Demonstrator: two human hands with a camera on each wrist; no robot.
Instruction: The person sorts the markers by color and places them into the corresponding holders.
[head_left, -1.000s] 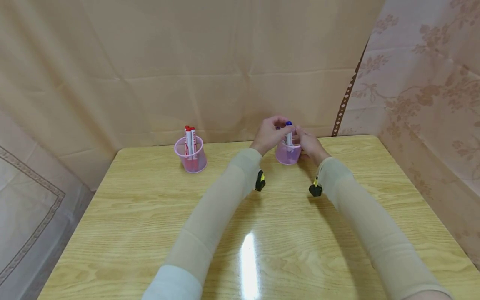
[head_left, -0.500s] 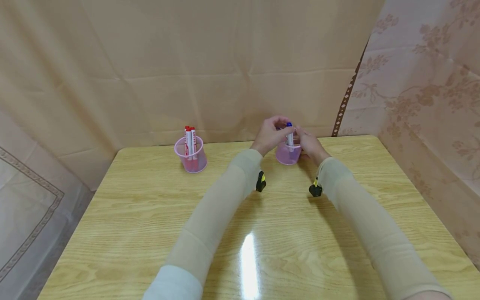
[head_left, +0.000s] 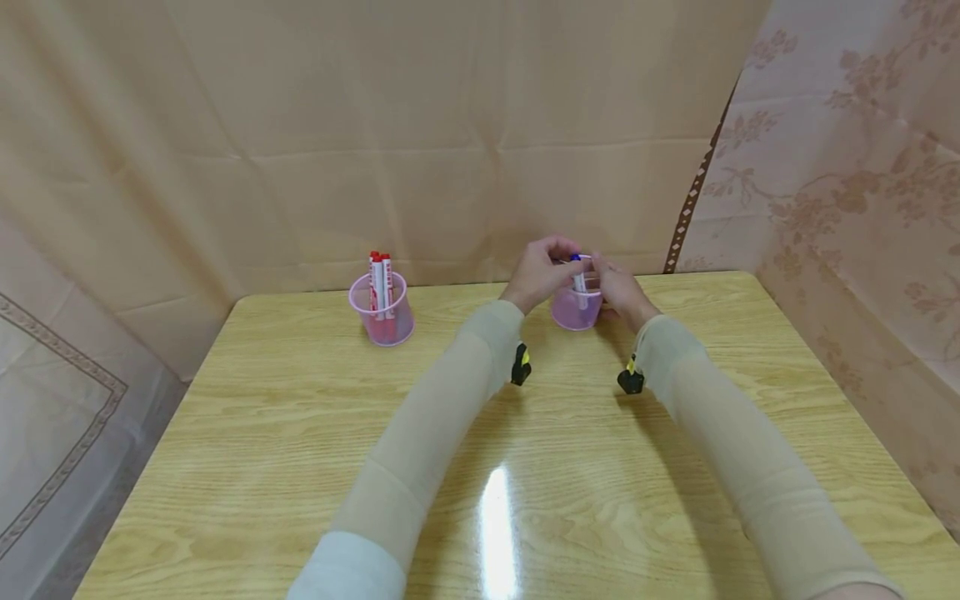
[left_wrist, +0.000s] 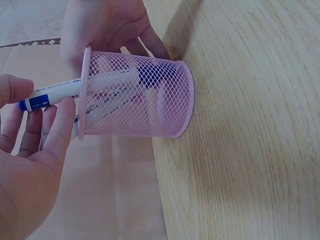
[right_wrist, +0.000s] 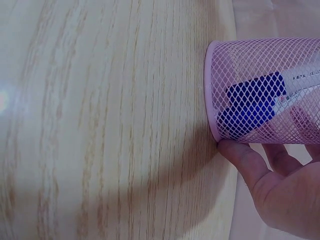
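Note:
A pink mesh pen cup (head_left: 572,320) stands upright near the table's back edge. My left hand (head_left: 536,272) pinches the upper end of a blue-and-white marker (left_wrist: 59,92) between thumb and fingers. Its lower part is inside the cup, with a dark blue cap near the bottom. At least one other marker leans in there, seen through the mesh in the left wrist view. My right hand (head_left: 621,290) holds the cup from its right side, one fingertip by the base ring in the right wrist view. Some of its fingers are hidden behind the cup.
Another pink mesh cup (head_left: 400,328) stands to the left, holding several red-capped white markers (head_left: 381,283). Beneath both cups is a wood-grain table (head_left: 300,467). A beige curtain (head_left: 375,150) hangs just behind the table, and a floral cloth (head_left: 862,208) hangs at the right.
The marker in my left hand has sunk lower into the cup, its blue top now nearer the rim. My left hand has dipped slightly. The right hand keeps its place.

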